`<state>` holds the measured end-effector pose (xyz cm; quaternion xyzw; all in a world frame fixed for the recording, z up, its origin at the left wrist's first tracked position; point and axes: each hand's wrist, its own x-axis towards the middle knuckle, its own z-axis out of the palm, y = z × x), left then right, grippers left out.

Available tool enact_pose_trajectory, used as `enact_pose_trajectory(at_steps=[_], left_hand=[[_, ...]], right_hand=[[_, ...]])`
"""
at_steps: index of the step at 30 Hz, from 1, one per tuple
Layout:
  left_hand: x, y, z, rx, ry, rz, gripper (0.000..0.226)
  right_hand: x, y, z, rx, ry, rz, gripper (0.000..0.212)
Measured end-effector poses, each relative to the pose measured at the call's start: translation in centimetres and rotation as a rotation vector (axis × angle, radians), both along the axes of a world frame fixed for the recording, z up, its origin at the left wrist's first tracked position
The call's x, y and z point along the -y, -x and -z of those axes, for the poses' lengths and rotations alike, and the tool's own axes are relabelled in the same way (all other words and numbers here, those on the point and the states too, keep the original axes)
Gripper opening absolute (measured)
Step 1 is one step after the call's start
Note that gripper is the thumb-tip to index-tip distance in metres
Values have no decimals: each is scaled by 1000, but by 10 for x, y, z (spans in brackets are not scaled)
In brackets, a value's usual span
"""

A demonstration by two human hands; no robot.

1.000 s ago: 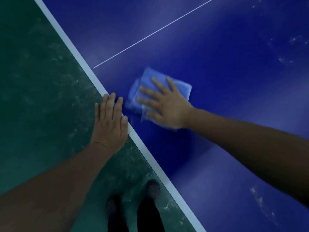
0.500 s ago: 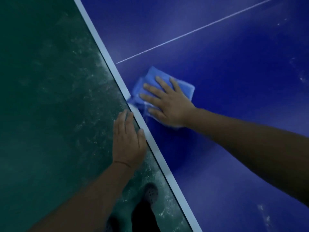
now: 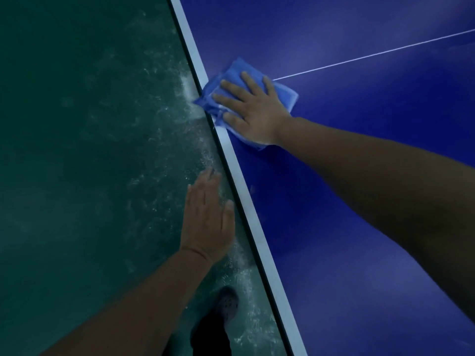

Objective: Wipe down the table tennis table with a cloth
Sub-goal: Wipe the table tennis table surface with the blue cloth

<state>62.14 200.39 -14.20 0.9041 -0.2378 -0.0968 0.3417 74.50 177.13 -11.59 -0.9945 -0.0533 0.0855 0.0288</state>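
Note:
The blue table tennis table [image 3: 347, 240] fills the right side, with a white border stripe [image 3: 246, 199] along its edge and a thin white centre line [image 3: 372, 53]. A folded blue cloth [image 3: 232, 73] lies at the table's edge, its left corner sticking out past the stripe. My right hand [image 3: 253, 109] presses flat on the cloth with fingers spread. My left hand [image 3: 208, 222] hangs flat beside the table edge, over the floor, holding nothing.
A dark green floor [image 3: 90, 150] with pale scuff marks covers the left side. My shoe [image 3: 226, 304] and dark trouser leg show at the bottom, close to the table edge.
My right hand has slid the cloth left from the playing surface to the table's edge, over the white stripe. My left hand has come off the edge and dropped back toward me.

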Motion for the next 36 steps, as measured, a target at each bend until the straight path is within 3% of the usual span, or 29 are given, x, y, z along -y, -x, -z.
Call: enact_pose_trajectory(at_steps=[4, 11, 22, 29, 33, 36], left_hand=[[-11, 0, -7, 0, 18, -65, 56], [-20, 21, -22, -2, 9, -49, 55], [-8, 107, -35, 69, 0, 260, 48], [15, 199, -34, 86, -19, 470, 56], [33, 247, -26, 107, -186, 472, 72], [41, 258, -16, 293, -417, 463, 76]], right_hand=[[-19, 58, -4, 1, -35, -139, 62], [-54, 197, 3, 33, -61, -71, 54], [-131, 400, 5, 82, -72, 450, 52], [-179, 537, 3, 84, -62, 710, 51], [-194, 618, 1, 111, -50, 811, 51], [-192, 628, 0, 108, -14, 853, 51]])
